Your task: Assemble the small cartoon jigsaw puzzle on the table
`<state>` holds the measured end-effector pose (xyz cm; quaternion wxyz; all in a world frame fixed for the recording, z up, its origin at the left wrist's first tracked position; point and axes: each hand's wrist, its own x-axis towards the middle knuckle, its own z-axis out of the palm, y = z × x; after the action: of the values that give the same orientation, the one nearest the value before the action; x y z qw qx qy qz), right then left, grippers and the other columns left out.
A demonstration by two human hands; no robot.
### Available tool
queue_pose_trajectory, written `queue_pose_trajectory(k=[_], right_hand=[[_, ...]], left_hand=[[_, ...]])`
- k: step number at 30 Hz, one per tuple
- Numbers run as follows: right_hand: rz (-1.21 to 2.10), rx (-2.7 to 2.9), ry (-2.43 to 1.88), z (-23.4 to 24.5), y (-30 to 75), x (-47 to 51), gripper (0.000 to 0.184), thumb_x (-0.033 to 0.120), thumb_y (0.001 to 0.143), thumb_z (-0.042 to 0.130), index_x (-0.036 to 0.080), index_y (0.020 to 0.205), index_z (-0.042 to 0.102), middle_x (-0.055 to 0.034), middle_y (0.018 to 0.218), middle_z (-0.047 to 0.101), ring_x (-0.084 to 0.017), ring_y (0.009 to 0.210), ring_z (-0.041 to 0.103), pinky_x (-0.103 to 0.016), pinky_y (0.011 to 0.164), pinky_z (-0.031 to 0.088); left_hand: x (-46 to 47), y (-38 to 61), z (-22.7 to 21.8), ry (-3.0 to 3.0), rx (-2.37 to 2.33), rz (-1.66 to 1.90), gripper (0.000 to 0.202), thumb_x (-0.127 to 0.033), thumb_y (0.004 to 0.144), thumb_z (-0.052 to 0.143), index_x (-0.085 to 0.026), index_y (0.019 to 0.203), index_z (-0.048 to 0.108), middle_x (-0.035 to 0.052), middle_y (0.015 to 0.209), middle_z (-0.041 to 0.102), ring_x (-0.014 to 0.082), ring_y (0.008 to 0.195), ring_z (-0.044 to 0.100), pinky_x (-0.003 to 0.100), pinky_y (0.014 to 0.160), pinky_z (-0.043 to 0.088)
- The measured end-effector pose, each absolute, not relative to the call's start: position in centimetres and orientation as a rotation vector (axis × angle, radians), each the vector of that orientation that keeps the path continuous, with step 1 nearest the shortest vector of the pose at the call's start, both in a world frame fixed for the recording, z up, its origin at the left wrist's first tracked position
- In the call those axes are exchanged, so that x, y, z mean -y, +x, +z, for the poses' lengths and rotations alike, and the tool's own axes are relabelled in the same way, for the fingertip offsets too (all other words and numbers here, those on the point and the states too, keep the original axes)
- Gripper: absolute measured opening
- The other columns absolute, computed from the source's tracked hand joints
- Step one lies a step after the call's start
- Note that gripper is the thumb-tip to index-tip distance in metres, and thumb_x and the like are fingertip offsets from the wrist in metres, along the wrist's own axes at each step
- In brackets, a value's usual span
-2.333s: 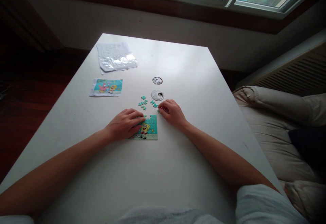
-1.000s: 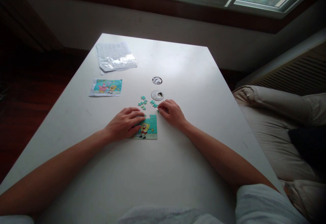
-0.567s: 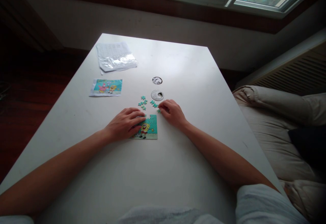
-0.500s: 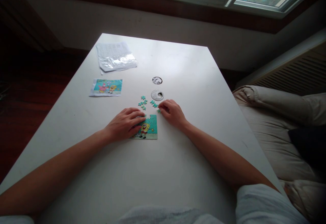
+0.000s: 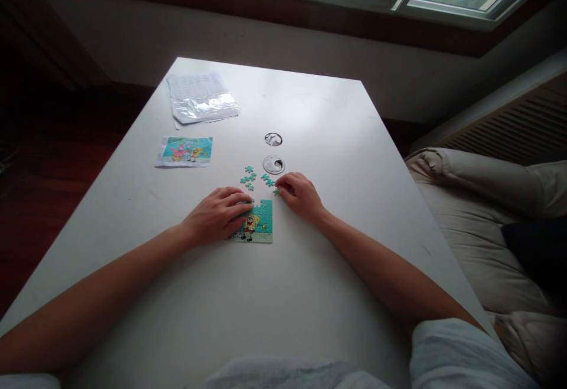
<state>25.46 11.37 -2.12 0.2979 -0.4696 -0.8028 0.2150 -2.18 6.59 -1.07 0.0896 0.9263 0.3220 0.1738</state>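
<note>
A partly assembled jigsaw puzzle (image 5: 261,224) with a yellow cartoon figure on a teal background lies flat on the white table. My left hand (image 5: 219,215) rests over its left part with the fingers spread, hiding that side. Gaps show along the puzzle's far edge. To the right, my right hand (image 5: 301,195) has its fingers bent and pinched together. A green jigsaw piece (image 5: 276,192) shows at its fingertips, partly covered by them. Just beyond the puzzle lie several loose teal pieces (image 5: 248,179), and more loose pieces (image 5: 268,181) sit left of my right fingertips.
A printed picture sheet (image 5: 188,151) with cartoon figures lies to the left. Papers with clear plastic (image 5: 202,100) are near the far left corner. Two round metal-rimmed inserts (image 5: 273,165) are set in the table (image 5: 328,123). A beige sofa (image 5: 465,218) stands at the right.
The puzzle has shifted very slightly left and toward me under my left hand. My right hand stays in nearly the same place, and the loose pieces look unmoved.
</note>
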Motion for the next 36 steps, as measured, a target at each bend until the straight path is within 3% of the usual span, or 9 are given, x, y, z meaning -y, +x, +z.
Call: queue_pose_trajectory(k=[14, 22, 26, 36], right_hand=[[0.601, 1.957, -1.36, -2.2, 25.9, -11.8, 0.023, 0.011, 0.083, 0.049, 0.023, 0.089, 0.067, -0.0019, 0.081, 0.065, -0.02, 0.08, 0.056, -0.033, 0.075, 0.043], [0.406, 2.237, -1.337, -1.7, 25.7, -10.9, 0.007, 0.022, 0.086, 0.063, 0.025, 0.091, 0.066, -0.0049, 0.088, 0.06, -0.023, 0.087, 0.052, -0.037, 0.08, 0.042], [0.321, 2.363, -1.317, -1.4, 25.5, -10.3, 0.01, 0.027, 0.088, 0.066, 0.024, 0.098, 0.065, -0.0079, 0.098, 0.059, -0.026, 0.094, 0.051, -0.04, 0.084, 0.041], [0.54, 2.369, -1.267, -0.9, 25.4, -10.4, 0.01, 0.022, 0.085, 0.067, 0.023, 0.093, 0.06, -0.0067, 0.098, 0.06, -0.024, 0.095, 0.052, -0.036, 0.083, 0.042]], left_hand=[[-6.6, -2.1, -0.9, 2.727, -0.951, 0.567, 0.03, -0.029, 0.099, 0.051, -0.025, 0.126, 0.066, 0.0082, 0.129, 0.067, 0.0244, 0.123, 0.057, 0.043, 0.104, 0.047], [-6.6, -2.2, -1.1, 2.729, -0.946, 0.559, 0.03, -0.03, 0.099, 0.052, -0.025, 0.126, 0.065, 0.0076, 0.129, 0.067, 0.0242, 0.123, 0.057, 0.043, 0.104, 0.047], [-6.6, -2.2, -1.0, 2.727, -0.951, 0.558, 0.03, -0.03, 0.099, 0.052, -0.025, 0.126, 0.065, 0.0077, 0.129, 0.067, 0.0241, 0.123, 0.057, 0.043, 0.104, 0.047], [-6.6, -2.2, -1.0, 2.741, -0.959, 0.529, 0.03, -0.03, 0.1, 0.051, -0.024, 0.126, 0.065, 0.0072, 0.129, 0.066, 0.0248, 0.123, 0.056, 0.043, 0.104, 0.045]])
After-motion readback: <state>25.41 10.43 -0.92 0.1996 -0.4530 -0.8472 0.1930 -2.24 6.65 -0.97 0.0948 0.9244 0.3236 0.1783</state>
